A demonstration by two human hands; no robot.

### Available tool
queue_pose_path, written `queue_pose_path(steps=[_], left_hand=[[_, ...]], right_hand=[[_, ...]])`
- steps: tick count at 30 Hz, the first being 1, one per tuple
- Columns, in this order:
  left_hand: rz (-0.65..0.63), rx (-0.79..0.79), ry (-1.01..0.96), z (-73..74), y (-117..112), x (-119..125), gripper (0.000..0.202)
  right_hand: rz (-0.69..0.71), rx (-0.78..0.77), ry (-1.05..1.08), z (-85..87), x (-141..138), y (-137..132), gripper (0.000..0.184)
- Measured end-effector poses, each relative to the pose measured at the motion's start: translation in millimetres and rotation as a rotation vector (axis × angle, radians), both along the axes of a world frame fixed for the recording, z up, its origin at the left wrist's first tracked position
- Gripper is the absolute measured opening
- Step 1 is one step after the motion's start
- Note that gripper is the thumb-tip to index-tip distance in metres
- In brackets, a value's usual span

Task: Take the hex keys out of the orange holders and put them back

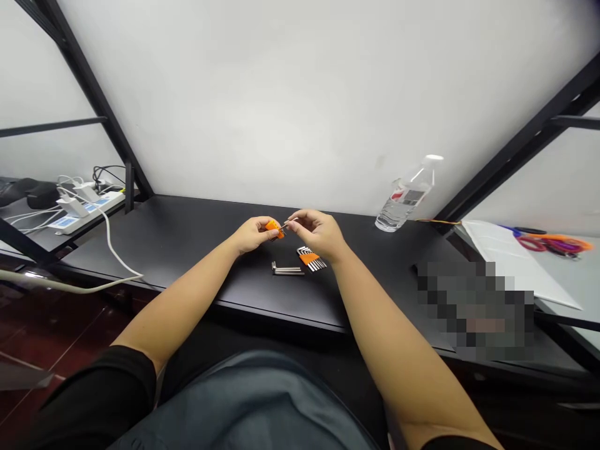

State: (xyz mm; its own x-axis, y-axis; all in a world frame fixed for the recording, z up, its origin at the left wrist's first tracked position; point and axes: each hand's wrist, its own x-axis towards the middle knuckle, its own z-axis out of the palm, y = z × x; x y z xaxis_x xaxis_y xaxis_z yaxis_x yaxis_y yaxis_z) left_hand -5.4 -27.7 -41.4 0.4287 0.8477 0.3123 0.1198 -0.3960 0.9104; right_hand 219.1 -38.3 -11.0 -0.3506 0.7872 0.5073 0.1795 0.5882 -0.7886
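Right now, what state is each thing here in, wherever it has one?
Left hand: closed on an orange holder.
Right hand: pinching a thin metal key.
The orange holder: held; how full is unclear.
The thin metal key: at the holder; whether seated, unclear.
Second holder: lying down, filled with several keys.
Loose keys: lying together, outside either holder.
Bottle: upright, capped.
Power strip: adapters plugged in.

The loose hex keys (288,271) are shiny, smooth metal; the hex-key holders (309,258) look like plastic. The desktop (197,231) is smooth and matt, the water bottle (404,199) clear glossy plastic, the floor tiles (51,344) glossy, the sleeve (107,394) matt cloth.
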Motion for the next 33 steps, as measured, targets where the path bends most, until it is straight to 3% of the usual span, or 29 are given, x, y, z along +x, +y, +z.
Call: queue_pose_path(steps=[11, 17, 22, 26, 33], left_hand=[[0.089, 0.016, -0.046, -4.1, 5, -1, 0.044], [0.116, 0.036, 0.047, -3.9, 5, -1, 0.039], [0.133, 0.097, 0.157, -3.9, 4, 0, 0.036], [0.209, 0.067, 0.087, -6.1, 8, -4, 0.032], [0.235, 0.049, 0.049, -8.0, 12, -6, 0.032]], right_hand=[[-0.104, -0.011, -0.027, -2.3, -4, 0, 0.025], [-0.152, 0.059, -0.228, -4.4, -3, 0, 0.026], [-0.029, 0.128, -0.489, -7.6, -10, -3, 0.030], [-0.094, 0.122, -0.641, -2.4, -3, -5, 0.034], [0.274, -0.026, -0.863, 7.5, 1, -11, 0.032]])
